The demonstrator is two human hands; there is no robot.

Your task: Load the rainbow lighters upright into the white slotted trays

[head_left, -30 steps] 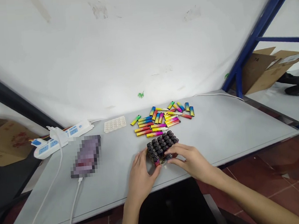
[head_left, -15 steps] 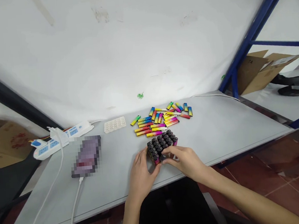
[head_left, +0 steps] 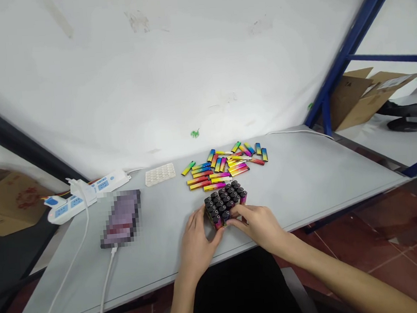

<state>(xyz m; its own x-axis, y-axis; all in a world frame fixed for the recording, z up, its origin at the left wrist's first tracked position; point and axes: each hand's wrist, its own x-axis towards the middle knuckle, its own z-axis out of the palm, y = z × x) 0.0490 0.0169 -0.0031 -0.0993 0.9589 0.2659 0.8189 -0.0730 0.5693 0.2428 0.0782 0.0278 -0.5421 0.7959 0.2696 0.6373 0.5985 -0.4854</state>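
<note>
Lighter block [head_left: 226, 201]: a tight cluster of upright lighters with black caps and coloured bodies is standing on the table [head_left: 323, 175], near its front edge and about midway along it. The left hand [head_left: 197, 242] is resting against the block's near left corner, its fingers loosely curled and its thumb lying along the near side. The right hand [head_left: 260, 225] is meeting the near right side, with the fingers narrowly bent and the fingertips touching the front row. Between them the two hands are clasping the block; whether either hand is pinching a single lighter cannot be told.

Just behind the block, a heap of loose lighters [head_left: 224, 167] in rainbow colours is lying flat, pointing many ways. To the left of the heap a white tray [head_left: 160, 174] with rows of small cells is lying, apart from the block. Further left a phone [head_left: 121, 217] is lying with a cable [head_left: 103, 287] plugged into its near end, and a power strip [head_left: 84, 196] is sitting beyond it near the wall. A cardboard box [head_left: 360, 94] is leaning behind the blue frame [head_left: 352, 46] at the right.
</note>
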